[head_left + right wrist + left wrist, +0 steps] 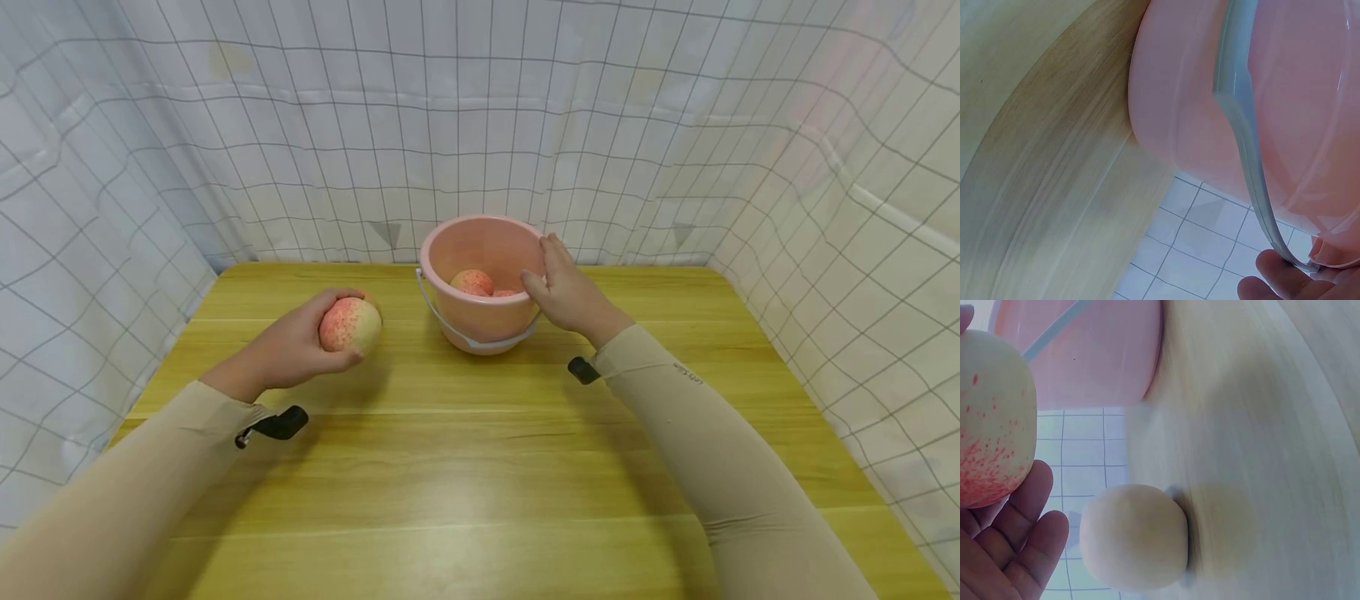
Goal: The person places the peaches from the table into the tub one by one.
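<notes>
Pink, with a white handle [480,344] slung across its front, the bucket [487,321] stands towards the back of the desk [450,467]. An inner peach [472,282] lies in it, and beside that a partner [505,293] mostly cut off from sight by the near rim. The right grip [573,296] holds the rim at its right side, thumb over the inner edge and fingers outside by the handle's end, covering part of that side. The left grip [296,342] is curled round a red-speckled held peach [349,325], raised above the desk, left of the bucket and apart from it; the bucket's wall stands between it and the fruit inside. Beyond it a loose peach [1135,540] rests on the desk, nearly all blocked in the head view by the held peach but plain in the left wrist view. A checked curtain [487,125] closes off the back and both sides. Black mounts [281,423] jut from the beige sleeves [697,433] near both wrists.
</notes>
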`<state>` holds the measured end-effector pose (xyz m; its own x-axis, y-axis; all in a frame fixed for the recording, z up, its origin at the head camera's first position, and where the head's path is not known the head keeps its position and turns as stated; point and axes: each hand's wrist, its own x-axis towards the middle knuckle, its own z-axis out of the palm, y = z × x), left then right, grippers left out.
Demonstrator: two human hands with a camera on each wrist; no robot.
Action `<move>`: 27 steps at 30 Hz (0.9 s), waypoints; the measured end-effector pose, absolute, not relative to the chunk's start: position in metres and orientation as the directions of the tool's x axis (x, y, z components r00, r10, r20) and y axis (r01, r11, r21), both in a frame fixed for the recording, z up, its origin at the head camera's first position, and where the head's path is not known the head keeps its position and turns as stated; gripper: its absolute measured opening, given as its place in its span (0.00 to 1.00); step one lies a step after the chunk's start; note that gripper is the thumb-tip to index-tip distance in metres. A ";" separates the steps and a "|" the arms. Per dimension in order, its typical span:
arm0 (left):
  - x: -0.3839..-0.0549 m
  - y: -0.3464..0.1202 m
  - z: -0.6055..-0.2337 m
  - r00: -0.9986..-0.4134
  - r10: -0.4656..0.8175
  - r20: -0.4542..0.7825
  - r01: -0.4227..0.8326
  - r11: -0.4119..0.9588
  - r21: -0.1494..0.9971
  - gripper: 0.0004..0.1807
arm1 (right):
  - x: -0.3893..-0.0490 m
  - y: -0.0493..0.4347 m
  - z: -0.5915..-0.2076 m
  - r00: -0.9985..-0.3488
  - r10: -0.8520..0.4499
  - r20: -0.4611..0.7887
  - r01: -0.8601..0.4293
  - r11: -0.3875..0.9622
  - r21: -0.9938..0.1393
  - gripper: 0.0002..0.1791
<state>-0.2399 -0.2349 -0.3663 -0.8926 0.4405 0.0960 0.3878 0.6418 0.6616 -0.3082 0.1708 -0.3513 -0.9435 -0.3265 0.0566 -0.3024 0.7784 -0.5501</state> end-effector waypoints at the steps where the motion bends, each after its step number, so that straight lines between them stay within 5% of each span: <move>1: -0.240 -0.234 -0.366 -0.892 0.441 0.099 0.390 0.641 0.661 0.41 | -0.308 0.171 -0.351 -0.944 -0.326 0.056 -0.302 0.777 -0.552 0.46; 27: -0.245 -0.224 -0.346 -0.898 0.420 0.128 0.394 0.641 0.659 0.42 | -0.307 0.171 -0.351 -0.943 -0.329 0.057 -0.305 0.781 -0.544 0.46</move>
